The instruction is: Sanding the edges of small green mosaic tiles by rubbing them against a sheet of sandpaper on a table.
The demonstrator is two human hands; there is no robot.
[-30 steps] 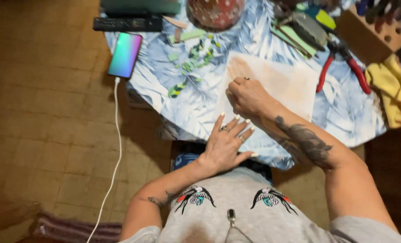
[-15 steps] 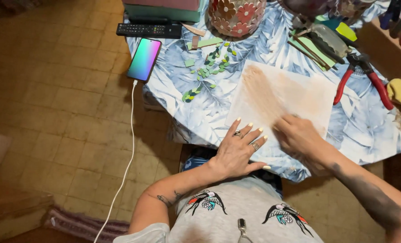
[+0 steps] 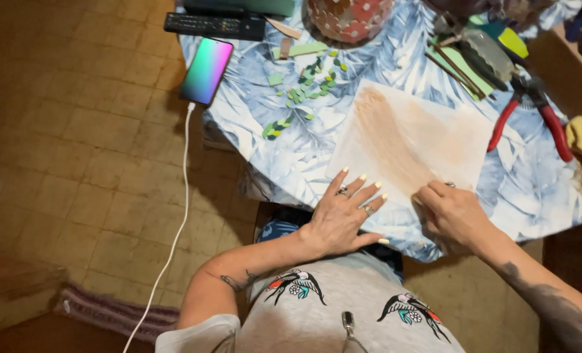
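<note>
My left hand (image 3: 344,212) lies flat, fingers spread, pinning the near corner of the pale square sheet smeared with brown (image 3: 414,140) on the leaf-patterned blue worktop (image 3: 271,153). My right hand (image 3: 453,216) is curled shut at the sheet's near edge; what it grips, I cannot tell. Red-handled pliers (image 3: 536,114) lie just beyond the sheet.

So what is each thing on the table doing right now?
Left hand: flat, fingers spread on sheet's edge.
Right hand: curled, pressing sheet's near corner.
Sheet: flat, smeared brown.
Phone: screen lit, cable plugged in.
Red-handled pliers: lying down, handles apart.
Green pieces: scattered loose.
</note>
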